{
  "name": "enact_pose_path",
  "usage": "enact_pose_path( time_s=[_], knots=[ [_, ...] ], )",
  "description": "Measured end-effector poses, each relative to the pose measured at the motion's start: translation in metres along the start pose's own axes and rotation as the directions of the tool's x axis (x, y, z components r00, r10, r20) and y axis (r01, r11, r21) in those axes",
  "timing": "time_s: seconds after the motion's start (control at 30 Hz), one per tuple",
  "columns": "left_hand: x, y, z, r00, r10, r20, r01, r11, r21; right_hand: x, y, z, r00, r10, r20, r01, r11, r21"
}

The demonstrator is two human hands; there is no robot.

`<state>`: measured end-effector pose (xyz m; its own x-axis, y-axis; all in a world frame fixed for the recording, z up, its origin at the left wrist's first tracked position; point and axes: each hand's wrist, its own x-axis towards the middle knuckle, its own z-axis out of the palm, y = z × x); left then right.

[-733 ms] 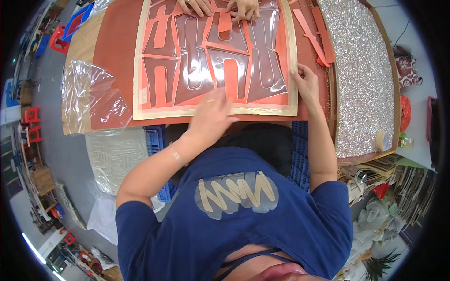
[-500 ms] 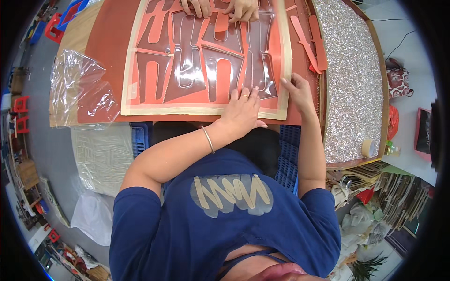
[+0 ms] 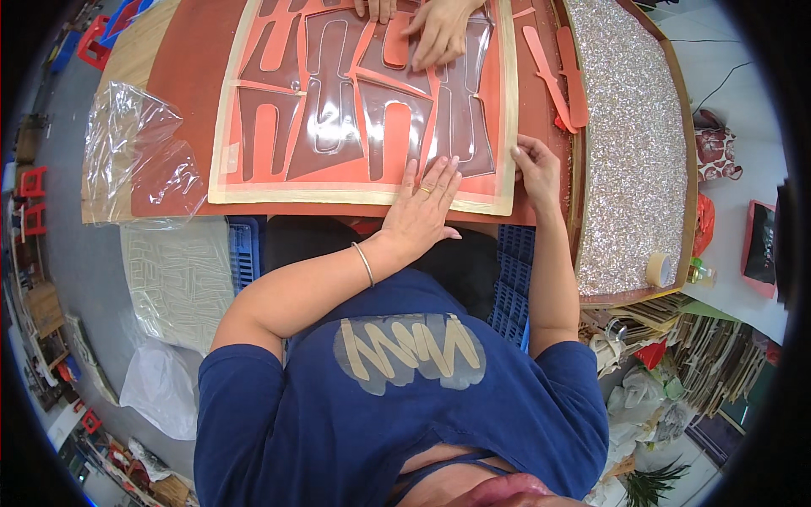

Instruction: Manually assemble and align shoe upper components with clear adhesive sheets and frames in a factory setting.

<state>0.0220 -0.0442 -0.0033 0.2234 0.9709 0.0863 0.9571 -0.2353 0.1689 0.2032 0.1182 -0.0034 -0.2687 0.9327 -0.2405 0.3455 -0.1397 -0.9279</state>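
My left hand lies flat on the near border of a coral-red stencil board, its fingers spread. Pale tape edges the board. Glossy clear plastic covers dark red panels with long rounded cut-outs. Beside the board's right edge, my right hand has its fingers curled and the thumb against the forefinger; whatever they pinch, if anything, is too small to make out. At the far side, another person's two hands work over the panels near a coral strip.
Loose coral strips lie right of the board on the red mat. A tray of silver glitter holds a tape roll at its near end. Crumpled clear film hangs over the table's left edge. Blue crates stand below.
The board has shifted slightly left in view. My right hand's fingertips have come away from its taped edge. The other person's right hand has turned and reached lower over the panels.
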Motion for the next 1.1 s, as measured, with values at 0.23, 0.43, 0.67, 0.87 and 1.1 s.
enact_pose_path(
  time_s=[0.23,0.43,0.67,0.87,1.1],
  knots=[
    [0.002,0.0,0.002,0.999,-0.004,0.048,0.002,0.999,0.046,0.007,-0.007,0.001,0.998,0.052,0.028,-0.051,0.998,-0.042],
    [0.001,0.0,0.004,0.999,-0.002,0.033,0.0,0.999,0.05,0.004,0.001,0.006,0.987,-0.148,-0.062,0.133,0.969,-0.207],
    [0.001,0.0,0.002,0.999,-0.005,0.035,0.003,0.998,0.06,0.002,-0.003,0.008,0.973,-0.221,-0.065,0.176,0.895,-0.41],
    [0.001,0.001,0.002,0.999,-0.015,0.041,0.011,0.997,0.08,-0.015,-0.033,0.029,0.869,-0.495,-0.001,0.295,0.519,-0.803],
    [0.003,0.0,0.002,0.997,-0.021,0.071,0.019,0.999,0.031,-0.07,-0.023,0.056,0.718,-0.615,0.324,0.634,0.388,-0.669]
  ],
)
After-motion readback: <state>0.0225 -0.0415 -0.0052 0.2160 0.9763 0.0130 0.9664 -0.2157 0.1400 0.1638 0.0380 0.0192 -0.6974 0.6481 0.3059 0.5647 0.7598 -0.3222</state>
